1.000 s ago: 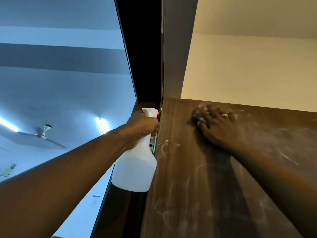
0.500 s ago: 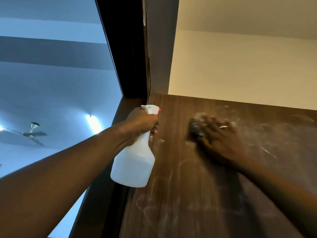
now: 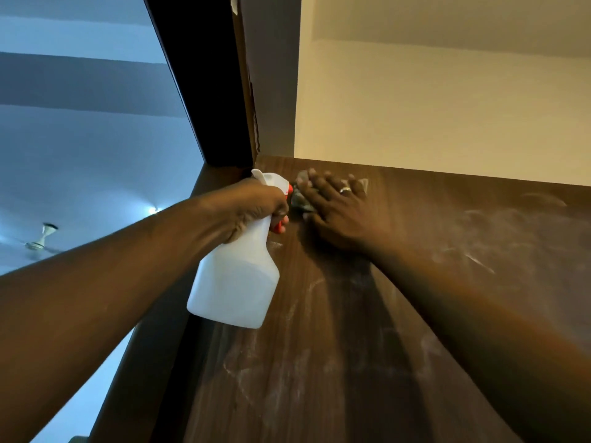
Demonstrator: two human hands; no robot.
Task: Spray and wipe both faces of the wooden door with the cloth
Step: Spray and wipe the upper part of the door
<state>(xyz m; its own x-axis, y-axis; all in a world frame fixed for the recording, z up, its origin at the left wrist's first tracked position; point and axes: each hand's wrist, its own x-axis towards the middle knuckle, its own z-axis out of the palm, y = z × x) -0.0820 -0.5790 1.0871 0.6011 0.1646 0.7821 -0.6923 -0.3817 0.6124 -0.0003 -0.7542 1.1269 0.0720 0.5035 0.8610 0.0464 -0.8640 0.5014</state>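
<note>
The dark wooden door (image 3: 367, 346) fills the lower right, its face streaked with pale smears. My right hand (image 3: 335, 212) presses a grey cloth (image 3: 300, 199) flat against the door near its top left corner, fingers spread, a ring on one finger. Most of the cloth is hidden under the hand. My left hand (image 3: 256, 209) grips the neck of a white spray bottle (image 3: 236, 282) with an orange trigger, held beside the door's hinge edge, nozzle close to the cloth.
The dark door frame (image 3: 208, 91) rises above the bottle. A cream wall (image 3: 447, 107) stands beyond the door's top edge. To the left are a bluish ceiling, a ceiling fan (image 3: 41, 238) and a light (image 3: 153, 211).
My right hand slid the cloth left and up to the door's top corner, close to the bottle. The left hand kept its grip on the bottle; the camera view shifted right.
</note>
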